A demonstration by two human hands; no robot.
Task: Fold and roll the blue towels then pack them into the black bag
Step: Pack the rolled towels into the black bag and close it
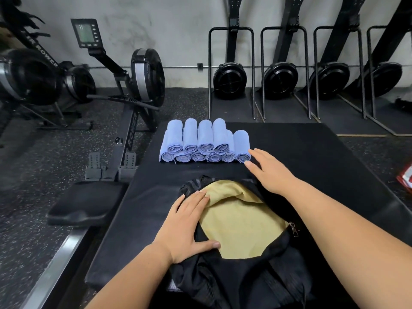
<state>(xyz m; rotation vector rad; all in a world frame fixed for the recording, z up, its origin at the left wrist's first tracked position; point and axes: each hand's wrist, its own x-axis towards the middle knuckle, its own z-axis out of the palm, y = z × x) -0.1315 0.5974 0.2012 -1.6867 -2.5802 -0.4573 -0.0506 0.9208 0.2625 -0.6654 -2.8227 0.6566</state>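
Several rolled blue towels (205,142) lie stacked in two layers at the far side of a black mat (312,157). The black bag (240,279) sits open in front of me, its yellow lining (240,221) showing. My left hand (189,221) rests flat on the bag's left rim, fingers straight, thumb along the opening's edge. My right hand (267,170) lies open on the bag's far right rim, with its fingertips just short of the rightmost towel roll. The bag holds no towels that I can see.
A rowing machine (124,90) with its seat (87,201) stands left of the mat. More rowers (281,79) stand upright against the back wall. A red and white item (406,178) lies on the floor at the right edge.
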